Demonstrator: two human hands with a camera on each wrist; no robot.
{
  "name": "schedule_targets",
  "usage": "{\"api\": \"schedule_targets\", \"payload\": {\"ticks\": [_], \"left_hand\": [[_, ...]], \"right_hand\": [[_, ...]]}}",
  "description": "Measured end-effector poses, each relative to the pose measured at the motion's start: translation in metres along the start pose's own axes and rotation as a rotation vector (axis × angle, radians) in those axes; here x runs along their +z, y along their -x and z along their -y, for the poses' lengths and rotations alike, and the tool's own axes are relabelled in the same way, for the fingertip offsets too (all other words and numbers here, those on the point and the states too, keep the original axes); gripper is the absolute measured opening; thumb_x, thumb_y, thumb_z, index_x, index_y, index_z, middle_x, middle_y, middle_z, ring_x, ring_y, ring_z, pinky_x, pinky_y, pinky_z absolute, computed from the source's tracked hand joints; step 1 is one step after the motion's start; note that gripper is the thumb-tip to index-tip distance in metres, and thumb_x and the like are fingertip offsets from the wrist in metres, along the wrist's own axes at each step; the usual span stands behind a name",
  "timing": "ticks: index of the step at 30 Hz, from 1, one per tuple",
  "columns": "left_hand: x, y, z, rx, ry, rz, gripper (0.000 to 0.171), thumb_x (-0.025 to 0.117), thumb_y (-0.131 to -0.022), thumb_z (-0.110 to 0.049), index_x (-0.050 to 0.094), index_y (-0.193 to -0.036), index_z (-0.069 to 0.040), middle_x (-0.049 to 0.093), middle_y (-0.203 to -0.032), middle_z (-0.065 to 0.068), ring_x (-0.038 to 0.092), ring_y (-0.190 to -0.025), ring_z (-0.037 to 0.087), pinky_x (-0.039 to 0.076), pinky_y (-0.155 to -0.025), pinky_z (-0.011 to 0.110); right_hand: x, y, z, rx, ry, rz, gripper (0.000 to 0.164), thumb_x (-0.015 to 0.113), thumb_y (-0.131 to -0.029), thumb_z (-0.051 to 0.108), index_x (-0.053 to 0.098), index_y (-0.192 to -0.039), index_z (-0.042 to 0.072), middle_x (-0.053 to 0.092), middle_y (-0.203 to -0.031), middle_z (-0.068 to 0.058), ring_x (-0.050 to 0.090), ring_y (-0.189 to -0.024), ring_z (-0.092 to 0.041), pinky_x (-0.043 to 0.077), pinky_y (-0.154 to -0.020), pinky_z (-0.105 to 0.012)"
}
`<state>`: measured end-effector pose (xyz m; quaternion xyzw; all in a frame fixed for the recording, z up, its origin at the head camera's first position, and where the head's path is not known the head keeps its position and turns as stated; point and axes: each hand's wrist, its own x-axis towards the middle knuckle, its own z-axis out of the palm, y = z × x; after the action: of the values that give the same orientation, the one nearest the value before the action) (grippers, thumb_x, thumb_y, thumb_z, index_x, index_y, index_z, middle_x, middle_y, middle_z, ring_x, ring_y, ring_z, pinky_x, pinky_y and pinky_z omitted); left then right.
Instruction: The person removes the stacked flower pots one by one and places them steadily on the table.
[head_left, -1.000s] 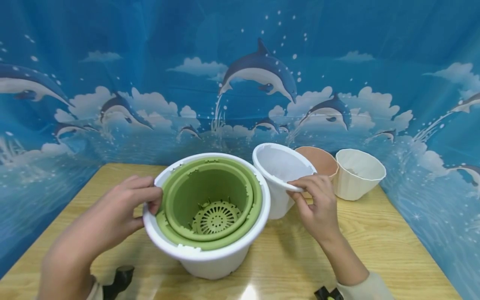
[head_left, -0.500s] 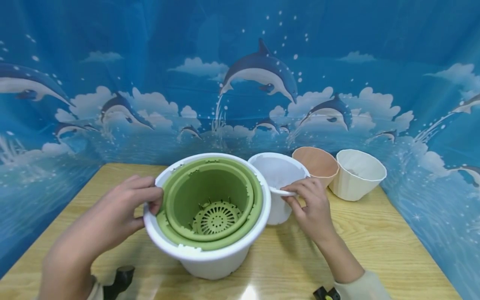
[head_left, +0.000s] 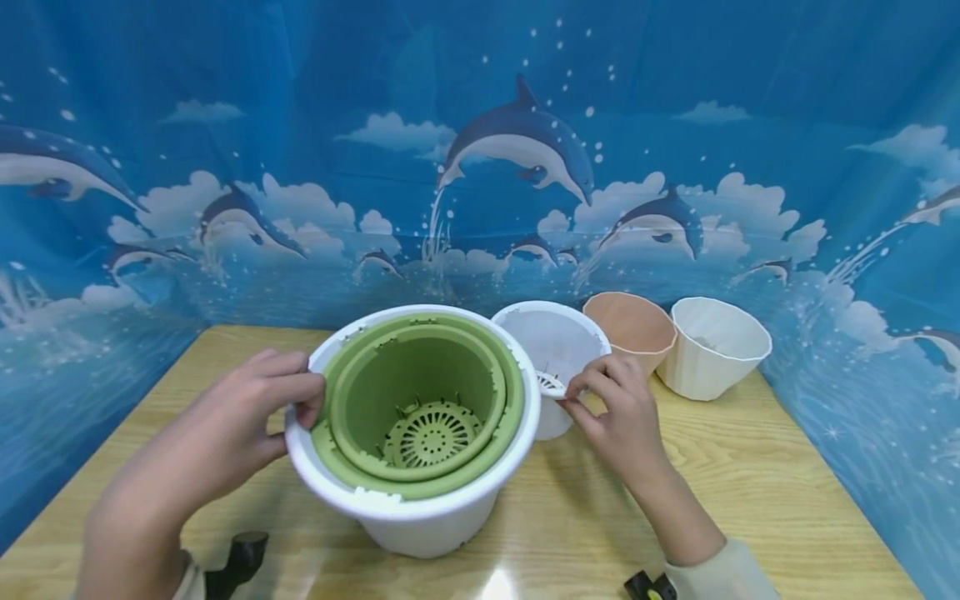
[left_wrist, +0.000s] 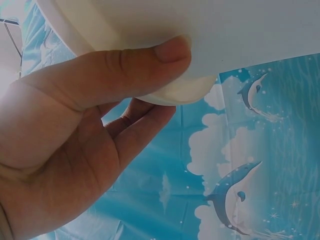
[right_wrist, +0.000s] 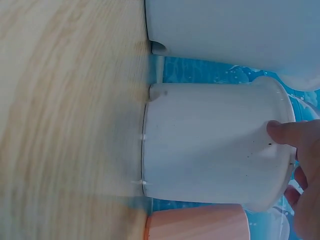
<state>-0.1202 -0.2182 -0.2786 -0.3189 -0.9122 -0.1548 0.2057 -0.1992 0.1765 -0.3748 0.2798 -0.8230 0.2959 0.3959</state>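
My left hand (head_left: 240, 412) grips the left rim of a large white flowerpot (head_left: 423, 529). In the left wrist view, its thumb (left_wrist: 170, 52) presses on the outer wall. Two green pots sit nested inside: an outer green pot (head_left: 420, 492) and an inner green pot (head_left: 397, 367) with a slotted bottom. My right hand (head_left: 618, 412) pinches the near rim of a smaller white flowerpot (head_left: 547, 333), which stands upright just right of the large one. In the right wrist view, the thumb is on the outside of this smaller flowerpot (right_wrist: 210, 140). Its left side is partly hidden in the head view.
Beyond the right hand stand a terracotta-coloured pot (head_left: 630, 321) and a cream fluted pot (head_left: 701, 379), side by side. The wooden table (head_left: 757, 483) is backed by a blue dolphin-print curtain (head_left: 480, 275).
My right hand has moved left and brought the smaller white flowerpot from a tilt to upright, partly behind the large one. The left hand keeps its grip in place.
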Motion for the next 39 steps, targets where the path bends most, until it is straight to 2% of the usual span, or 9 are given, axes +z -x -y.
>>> {"api": "schedule_targets", "payload": {"ticks": [3,7,16,22,26,29,33,36,39], "left_hand": [[0.000,0.001,0.000,-0.005,0.002,0.006,0.056,0.092,-0.058,0.000,0.049,-0.075,-0.032,0.044,-0.080,-0.021,0.043,-0.080,0.005,0.045,-0.064,0.025],[0.000,0.001,0.000,-0.004,0.001,0.006,0.057,0.091,-0.059,0.002,0.048,-0.075,-0.032,0.044,-0.080,-0.021,0.044,-0.079,0.004,0.044,-0.065,0.026],[-0.001,0.000,-0.001,-0.009,0.004,0.010,0.056,0.091,-0.059,0.002,0.048,-0.075,-0.032,0.044,-0.080,-0.021,0.044,-0.080,0.005,0.044,-0.066,0.027],[-0.001,0.000,-0.002,-0.020,0.005,0.021,0.056,0.090,-0.060,0.002,0.047,-0.075,-0.032,0.044,-0.080,-0.020,0.043,-0.079,0.005,0.043,-0.066,0.027],[0.000,0.001,-0.001,-0.016,0.001,0.016,0.057,0.091,-0.059,0.002,0.048,-0.075,-0.031,0.043,-0.080,-0.020,0.043,-0.079,0.005,0.044,-0.066,0.027],[0.000,0.001,-0.001,-0.016,0.006,0.014,0.057,0.090,-0.059,0.002,0.047,-0.075,-0.031,0.043,-0.080,-0.020,0.043,-0.079,0.005,0.043,-0.065,0.026],[-0.002,0.001,-0.002,-0.024,0.012,0.025,0.056,0.089,-0.061,0.002,0.047,-0.075,-0.032,0.044,-0.080,-0.020,0.044,-0.079,0.004,0.044,-0.067,0.026],[-0.002,0.001,-0.002,-0.023,0.012,0.031,0.056,0.089,-0.061,0.002,0.047,-0.075,-0.032,0.045,-0.080,-0.021,0.044,-0.081,0.004,0.045,-0.067,0.027],[-0.002,0.000,-0.002,-0.015,0.008,0.027,0.056,0.090,-0.060,0.002,0.048,-0.075,-0.032,0.045,-0.081,-0.021,0.045,-0.082,0.005,0.045,-0.068,0.028]], "right_hand": [[0.000,-0.001,0.000,-0.065,0.026,0.003,0.021,0.089,-0.068,0.008,0.070,-0.076,0.015,0.063,-0.085,0.001,0.053,-0.086,-0.023,0.042,-0.077,-0.033],[0.001,-0.001,0.000,-0.123,0.043,0.039,0.018,0.086,-0.074,0.014,0.077,-0.089,0.014,0.069,-0.096,-0.001,0.058,-0.092,-0.023,0.047,-0.079,-0.032],[0.000,0.001,0.000,-0.065,0.100,0.182,0.035,0.079,-0.083,0.021,0.074,-0.116,0.012,0.065,-0.123,-0.008,0.058,-0.115,-0.027,0.051,-0.095,-0.043],[0.002,0.002,-0.003,-0.085,0.119,0.198,0.048,0.082,-0.079,0.017,0.070,-0.124,0.009,0.061,-0.132,-0.013,0.056,-0.121,-0.033,0.049,-0.099,-0.051],[0.004,0.002,-0.006,-0.103,0.124,0.193,0.050,0.082,-0.079,0.016,0.068,-0.127,0.008,0.059,-0.133,-0.015,0.056,-0.122,-0.034,0.049,-0.099,-0.054],[0.004,0.002,-0.006,-0.085,0.111,0.203,0.049,0.080,-0.081,0.017,0.067,-0.128,0.010,0.059,-0.134,-0.014,0.055,-0.123,-0.033,0.048,-0.100,-0.054],[0.001,0.001,0.001,-0.018,0.000,0.168,0.040,0.075,-0.087,0.015,0.068,-0.126,0.012,0.061,-0.132,-0.009,0.056,-0.124,-0.028,0.047,-0.104,-0.045],[-0.003,-0.003,0.014,0.029,-0.173,0.092,0.032,0.069,-0.093,0.012,0.069,-0.124,0.013,0.064,-0.129,-0.005,0.057,-0.122,-0.023,0.045,-0.106,-0.033],[-0.009,-0.010,0.030,0.007,-0.339,0.034,0.028,0.063,-0.098,0.019,0.068,-0.125,0.011,0.065,-0.127,-0.006,0.058,-0.121,-0.022,0.044,-0.106,-0.026]]}}
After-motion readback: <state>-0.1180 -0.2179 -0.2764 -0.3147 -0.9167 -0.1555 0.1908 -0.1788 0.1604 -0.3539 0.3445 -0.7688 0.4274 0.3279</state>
